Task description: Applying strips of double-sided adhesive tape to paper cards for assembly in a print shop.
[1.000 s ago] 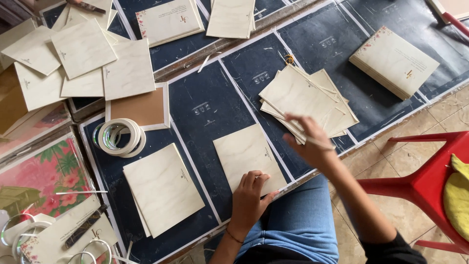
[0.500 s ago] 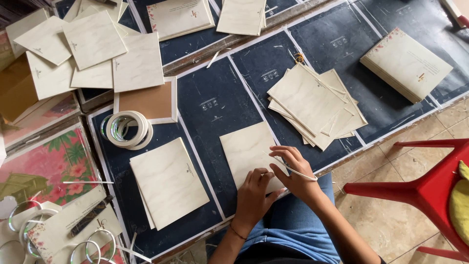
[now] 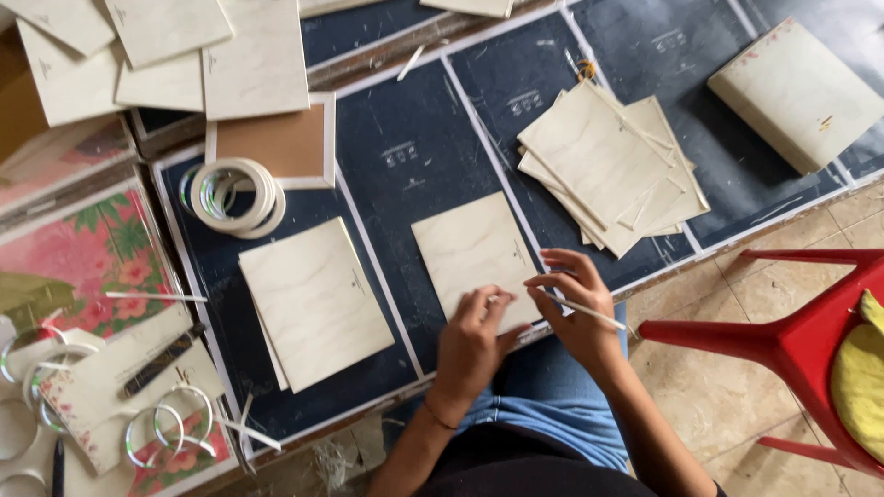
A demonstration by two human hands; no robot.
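A cream card (image 3: pixel 474 250) lies flat on the dark work board (image 3: pixel 405 193) in front of me. My left hand (image 3: pixel 471 345) presses on the card's near edge with its fingers spread. My right hand (image 3: pixel 575 308) is at the card's near right corner and pinches a thin white strip (image 3: pixel 580 310) that sticks out to the right. A loose pile of similar cream cards (image 3: pixel 608 166) lies just beyond my right hand.
A second stack of cream cards (image 3: pixel 315 302) and rolls of tape (image 3: pixel 235 195) lie to the left. A thick cream block (image 3: pixel 796 92) sits at far right. A red plastic chair (image 3: pixel 792 340) stands on the tiled floor. Floral sheets (image 3: pixel 83 267) and more cards are at left.
My right hand came back from the card pile to the near right corner of the card with a thin strip. My left hand stayed on the card's near edge.
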